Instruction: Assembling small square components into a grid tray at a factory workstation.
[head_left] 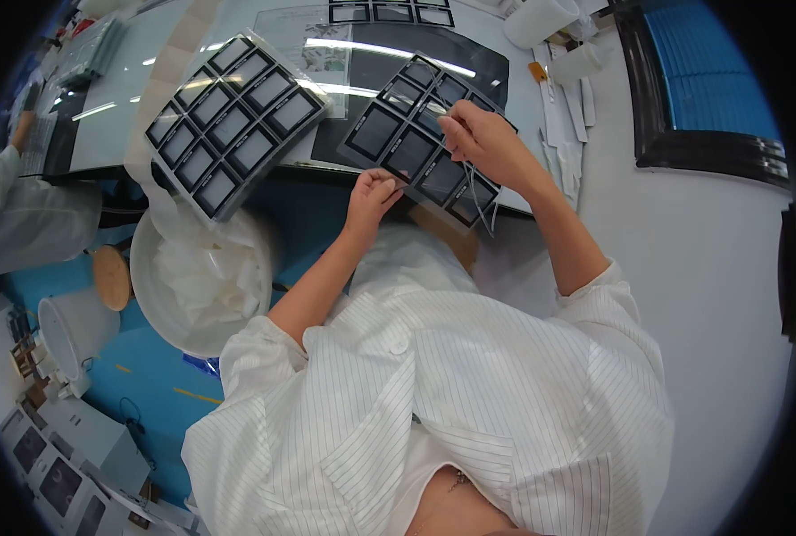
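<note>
Two hands work on one tray (416, 147): our left hand (371, 195) pinches its edge, our right hand (476, 136) grips thin strips (478, 192) (we think peeling), so next pull gently.

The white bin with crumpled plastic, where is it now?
In the head view, the white bin stands on the blue floor at the person's left, below the left tray of dark square panels and beside the left hand.

Right hand (480, 141) hides part of black tray (416, 143); thin strips blurred.
</note>
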The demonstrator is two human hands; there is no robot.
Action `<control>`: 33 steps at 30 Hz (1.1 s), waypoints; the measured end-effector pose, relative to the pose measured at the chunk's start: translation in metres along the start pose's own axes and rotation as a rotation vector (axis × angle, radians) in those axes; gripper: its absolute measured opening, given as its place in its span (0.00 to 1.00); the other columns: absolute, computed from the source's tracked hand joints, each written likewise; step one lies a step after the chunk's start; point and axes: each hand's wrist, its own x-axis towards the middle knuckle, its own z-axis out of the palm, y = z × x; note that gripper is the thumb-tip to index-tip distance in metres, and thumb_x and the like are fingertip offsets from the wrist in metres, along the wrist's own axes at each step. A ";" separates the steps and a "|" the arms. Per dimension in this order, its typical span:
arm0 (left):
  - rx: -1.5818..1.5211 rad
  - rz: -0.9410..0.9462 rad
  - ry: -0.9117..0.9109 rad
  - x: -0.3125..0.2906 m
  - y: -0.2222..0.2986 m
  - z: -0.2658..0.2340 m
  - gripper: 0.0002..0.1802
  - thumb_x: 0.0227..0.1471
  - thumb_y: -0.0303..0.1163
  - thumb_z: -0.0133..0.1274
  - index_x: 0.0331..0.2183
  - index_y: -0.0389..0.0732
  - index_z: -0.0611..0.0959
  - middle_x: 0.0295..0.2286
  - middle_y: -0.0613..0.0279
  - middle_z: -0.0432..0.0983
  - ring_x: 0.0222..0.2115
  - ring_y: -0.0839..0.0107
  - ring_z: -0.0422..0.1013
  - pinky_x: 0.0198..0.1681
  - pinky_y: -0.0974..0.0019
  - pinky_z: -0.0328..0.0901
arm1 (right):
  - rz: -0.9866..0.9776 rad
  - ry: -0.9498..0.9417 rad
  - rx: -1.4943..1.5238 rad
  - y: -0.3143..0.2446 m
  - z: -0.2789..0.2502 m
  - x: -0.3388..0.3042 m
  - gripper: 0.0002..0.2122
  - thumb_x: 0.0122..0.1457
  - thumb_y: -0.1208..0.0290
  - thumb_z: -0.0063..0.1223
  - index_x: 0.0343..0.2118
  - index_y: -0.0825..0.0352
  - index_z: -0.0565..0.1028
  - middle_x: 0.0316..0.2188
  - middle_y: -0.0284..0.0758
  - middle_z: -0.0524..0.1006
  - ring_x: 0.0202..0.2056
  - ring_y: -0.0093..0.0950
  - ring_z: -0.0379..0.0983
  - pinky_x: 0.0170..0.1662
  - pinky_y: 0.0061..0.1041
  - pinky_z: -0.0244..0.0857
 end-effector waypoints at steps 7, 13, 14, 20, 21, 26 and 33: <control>-0.245 -0.148 -0.068 0.030 0.005 0.036 0.15 0.57 0.36 0.54 0.44 0.40 0.75 0.41 0.62 0.75 0.38 0.71 0.74 0.43 0.67 0.69 | -0.150 0.025 -0.103 -0.005 0.005 -0.009 0.13 0.55 0.69 0.59 0.36 0.66 0.66 0.19 0.28 0.66 0.22 0.19 0.63 0.28 0.20 0.60; -0.290 -0.005 -0.281 0.038 0.035 0.068 0.20 0.58 0.30 0.51 0.52 0.38 0.72 0.50 0.56 0.71 0.47 0.65 0.71 0.48 0.65 0.68 | -0.066 0.287 -0.346 -0.005 -0.041 0.001 0.14 0.49 0.67 0.65 0.37 0.64 0.74 0.18 0.27 0.61 0.20 0.20 0.57 0.24 0.23 0.54; -0.280 0.054 -0.345 0.037 0.045 0.076 0.22 0.59 0.30 0.50 0.54 0.39 0.69 0.52 0.57 0.69 0.49 0.64 0.70 0.49 0.64 0.68 | -0.036 0.265 -0.381 -0.014 -0.050 0.000 0.14 0.48 0.66 0.66 0.37 0.64 0.76 0.18 0.27 0.61 0.20 0.21 0.56 0.24 0.24 0.54; -0.361 0.156 -0.569 0.065 0.063 0.101 0.26 0.59 0.28 0.48 0.58 0.44 0.64 0.55 0.59 0.65 0.51 0.62 0.69 0.52 0.61 0.66 | -0.137 0.324 -0.600 -0.020 -0.085 0.016 0.13 0.56 0.60 0.58 0.39 0.65 0.81 0.21 0.32 0.72 0.23 0.19 0.67 0.30 0.19 0.62; -0.399 0.138 -0.573 0.067 0.064 0.106 0.26 0.59 0.27 0.48 0.59 0.44 0.64 0.56 0.59 0.64 0.51 0.61 0.68 0.52 0.61 0.66 | -0.082 0.287 -0.469 -0.013 -0.087 0.019 0.14 0.58 0.60 0.56 0.39 0.66 0.80 0.22 0.31 0.73 0.25 0.18 0.68 0.30 0.19 0.63; -0.467 0.116 -0.624 0.066 0.073 0.112 0.27 0.59 0.26 0.47 0.59 0.44 0.63 0.56 0.59 0.63 0.52 0.60 0.67 0.53 0.59 0.65 | 0.022 0.091 0.211 -0.028 -0.095 0.009 0.19 0.63 0.65 0.48 0.55 0.65 0.69 0.31 0.32 0.77 0.22 0.16 0.65 0.29 0.15 0.62; -0.494 0.101 -0.596 0.066 0.074 0.106 0.29 0.59 0.24 0.46 0.61 0.48 0.61 0.58 0.62 0.61 0.53 0.62 0.67 0.53 0.60 0.65 | -0.137 0.245 0.132 -0.040 -0.105 0.016 0.15 0.66 0.73 0.38 0.55 0.64 0.65 0.41 0.33 0.77 0.31 0.17 0.69 0.33 0.15 0.64</control>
